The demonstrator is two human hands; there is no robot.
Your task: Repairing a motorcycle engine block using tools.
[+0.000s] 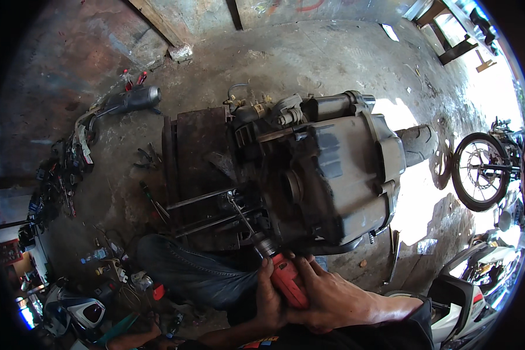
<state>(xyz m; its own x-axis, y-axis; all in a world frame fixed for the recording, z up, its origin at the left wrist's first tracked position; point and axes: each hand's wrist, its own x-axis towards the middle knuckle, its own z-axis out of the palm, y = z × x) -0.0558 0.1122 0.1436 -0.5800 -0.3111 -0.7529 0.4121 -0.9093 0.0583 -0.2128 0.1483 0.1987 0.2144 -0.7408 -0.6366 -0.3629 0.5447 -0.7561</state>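
Note:
Both my hands are wrapped round a red power drill (289, 281), held low in front of me. My left hand (268, 294) closes on its left side, and my right hand (321, 291) covers its right side and back. From the dark chuck (265, 244) a long thin metal shaft (242, 214) slants up and left to metal fittings at the near left side of a dusty dark vehicle body (350, 169). Whether the shaft's tip is seated in anything is too small to tell. Two metal bars (199, 199) stick out left beside it.
A brown metal stand (198, 140) is left of the vehicle body. Pliers (149, 156) and screwdrivers (153, 201) lie on the floor. An exhaust muffler (135, 100) is at far left, a motorcycle wheel (479, 171) at right. A bare limb (135, 338) shows at lower left; whose, I cannot tell.

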